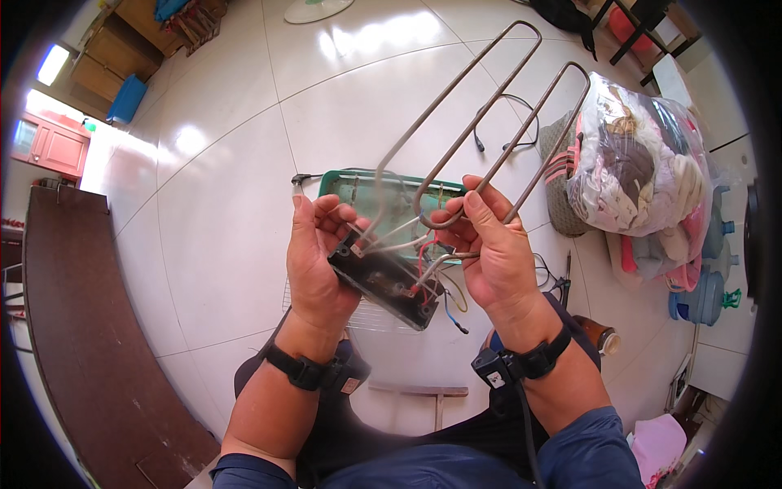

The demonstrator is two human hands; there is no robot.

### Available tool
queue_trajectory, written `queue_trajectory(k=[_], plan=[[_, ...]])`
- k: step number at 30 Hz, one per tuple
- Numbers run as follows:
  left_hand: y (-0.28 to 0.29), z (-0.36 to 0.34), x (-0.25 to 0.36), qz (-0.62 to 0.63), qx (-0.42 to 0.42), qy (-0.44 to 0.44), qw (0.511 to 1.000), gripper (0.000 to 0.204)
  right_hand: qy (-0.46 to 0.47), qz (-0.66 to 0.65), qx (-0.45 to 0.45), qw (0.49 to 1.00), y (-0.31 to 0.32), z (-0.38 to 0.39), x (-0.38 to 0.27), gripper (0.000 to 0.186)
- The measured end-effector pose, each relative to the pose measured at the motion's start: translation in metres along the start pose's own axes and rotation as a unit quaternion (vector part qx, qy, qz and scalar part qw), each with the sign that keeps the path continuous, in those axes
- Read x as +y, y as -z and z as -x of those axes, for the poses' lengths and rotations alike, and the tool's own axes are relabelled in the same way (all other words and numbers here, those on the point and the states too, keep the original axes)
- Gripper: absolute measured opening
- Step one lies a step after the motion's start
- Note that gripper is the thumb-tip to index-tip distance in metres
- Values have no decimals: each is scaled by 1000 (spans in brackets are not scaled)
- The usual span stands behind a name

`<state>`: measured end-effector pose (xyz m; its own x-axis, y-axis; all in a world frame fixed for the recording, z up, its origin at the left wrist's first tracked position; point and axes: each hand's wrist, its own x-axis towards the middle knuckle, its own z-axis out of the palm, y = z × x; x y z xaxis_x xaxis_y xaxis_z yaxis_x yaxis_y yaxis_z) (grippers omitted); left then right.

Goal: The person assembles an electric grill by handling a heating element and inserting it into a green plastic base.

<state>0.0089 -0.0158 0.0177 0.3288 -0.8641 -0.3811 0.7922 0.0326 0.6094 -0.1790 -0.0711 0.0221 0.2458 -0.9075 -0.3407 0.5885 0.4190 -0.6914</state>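
Head view: so the bent metal tube (476,123) is up in the air mid-frame, long axis running lower left to upper right, rounded bends aimed upper right. Right hand (498,253) has its fingers pinched on the tube near its lower bends; left hand (316,257) has its fingers closed on the upper-left end of the black housing (379,285), which slants down to the right. Wires dangle off it.

Below is glossy pale tile floor (236,212), with a green tray (327,181) behind the hands. Tile stretches left to a long brown board (90,326). Right's tighter: the tube's outer bend overlaps a stuffed clear bag (639,163); can't tell the gap.
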Motion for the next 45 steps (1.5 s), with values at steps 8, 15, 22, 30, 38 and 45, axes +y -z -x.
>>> queue_trajectory(k=[8, 15, 22, 30, 38, 45], plan=[[-4, 2, 0, -1, -3, -1, 1000, 42, -10, -11, 2, 1000, 1, 0, -1, 26], [-4, 2, 0, -1, -3, -3, 1000, 42, -10, -22, 1, 1000, 3, -2, -1, 26], [-2, 1, 0, 3, 2, 3, 1000, 42, -17, -31, -3, 999, 2, -2, -2, 27], [-2, 2, -2, -3, -15, 11, 1000, 42, -29, -25, 3, 999, 3, -1, 3, 28], [-3, 4, -3, 3, -26, 18, 1000, 42, -29, -12, 9, 999, 3, -2, 5, 29], [-1, 2, -4, 10, -44, 19, 999, 42, -41, -16, 10, 999, 5, -2, 8, 29]])
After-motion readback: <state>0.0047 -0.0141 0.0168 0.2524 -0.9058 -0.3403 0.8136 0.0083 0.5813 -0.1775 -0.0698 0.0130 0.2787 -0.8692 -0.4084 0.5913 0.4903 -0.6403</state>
